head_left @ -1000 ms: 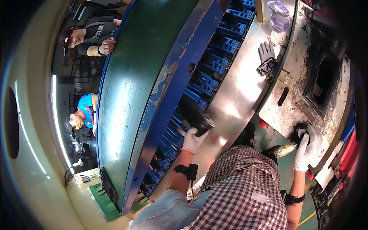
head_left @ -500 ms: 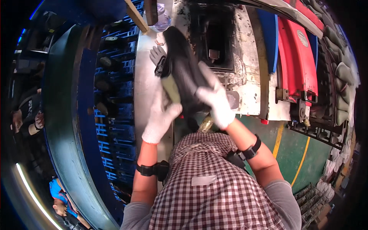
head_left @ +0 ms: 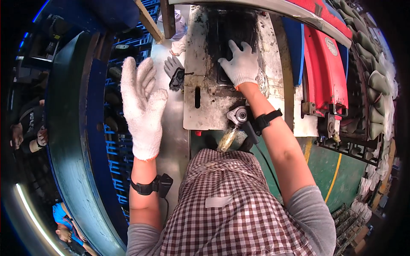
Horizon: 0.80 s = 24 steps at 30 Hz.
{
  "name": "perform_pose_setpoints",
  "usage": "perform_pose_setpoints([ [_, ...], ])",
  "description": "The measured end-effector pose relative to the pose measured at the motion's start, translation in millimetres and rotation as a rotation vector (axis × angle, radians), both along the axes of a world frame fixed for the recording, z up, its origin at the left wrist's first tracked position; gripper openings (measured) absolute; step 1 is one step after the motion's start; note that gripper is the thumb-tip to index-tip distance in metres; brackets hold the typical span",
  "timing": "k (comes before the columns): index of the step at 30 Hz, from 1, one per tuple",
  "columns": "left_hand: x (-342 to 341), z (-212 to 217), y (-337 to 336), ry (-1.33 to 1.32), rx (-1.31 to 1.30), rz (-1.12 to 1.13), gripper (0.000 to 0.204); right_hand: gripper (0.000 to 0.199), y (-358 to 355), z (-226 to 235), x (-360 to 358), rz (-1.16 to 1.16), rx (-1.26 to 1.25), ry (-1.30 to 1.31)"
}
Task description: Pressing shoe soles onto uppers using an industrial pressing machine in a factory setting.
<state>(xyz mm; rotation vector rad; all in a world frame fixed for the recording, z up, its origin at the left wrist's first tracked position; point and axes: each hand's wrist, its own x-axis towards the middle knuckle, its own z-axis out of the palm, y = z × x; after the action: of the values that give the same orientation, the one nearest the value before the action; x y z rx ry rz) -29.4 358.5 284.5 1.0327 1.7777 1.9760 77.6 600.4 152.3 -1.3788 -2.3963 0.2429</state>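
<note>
My R hand [head_left: 241,66], white knit glove w/ orange cuff, is over the blk ribbed piece [head_left: 243,30]; fingers spread, nothing gripped. Can't tell if fingertips touch it. Piece is in the dark area of the metal plate [head_left: 205,113], far half, partly hidden by my hand: matte blk, fine parallel ribs up top, edges hard to make out vs the blk residue around it.

My L hand [head_left: 144,106], same glove, is up in the air, palm bare, thumb apart from fingers, nothing in it. In view it sits btwn the blue rack [head_left: 117,170] and the steel strip [head_left: 173,111].

Plate: worn, scuffed, blk smears, long slot [head_left: 197,97] near its L edge. Round-centred metal fitting [head_left: 236,115] at near edge, w/ gold-wrapped handle [head_left: 226,140] pointing at my checked apron [head_left: 222,179].

On the strip: grey glove [head_left: 173,68] w/ blk part, clear plastic jug [head_left: 178,25] farther up.

Room: red machine [head_left: 326,72] on R, grey-green padded pcs [head_left: 378,98] stacked beyond, green floor [head_left: 265,162] w/ yellow lines. Far L, past the long green surface [head_left: 74,162], a person in blue [head_left: 64,215].
</note>
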Motion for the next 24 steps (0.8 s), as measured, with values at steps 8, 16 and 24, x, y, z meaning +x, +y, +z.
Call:
perform_pose_setpoints([
  [8, -21.5, 80.0, 65.4, 0.535, 0.263, 0.024, 0.067, 0.069, -2.5, -1.1, 6.7, 0.030, -0.013, 0.011],
  [16, -51.4, 160.4, 191.4, 1.501, 0.107, -0.039, 0.046, 0.050, -27.5, -7.3, 90.8, 0.112, -0.348, 0.681],
  [24, -0.2, 200.4, 193.8, 1.288, -0.421, -0.473, 0.037, 0.020, -139.2, -47.5, 238.0, 0.047, -0.882, 0.532],
])
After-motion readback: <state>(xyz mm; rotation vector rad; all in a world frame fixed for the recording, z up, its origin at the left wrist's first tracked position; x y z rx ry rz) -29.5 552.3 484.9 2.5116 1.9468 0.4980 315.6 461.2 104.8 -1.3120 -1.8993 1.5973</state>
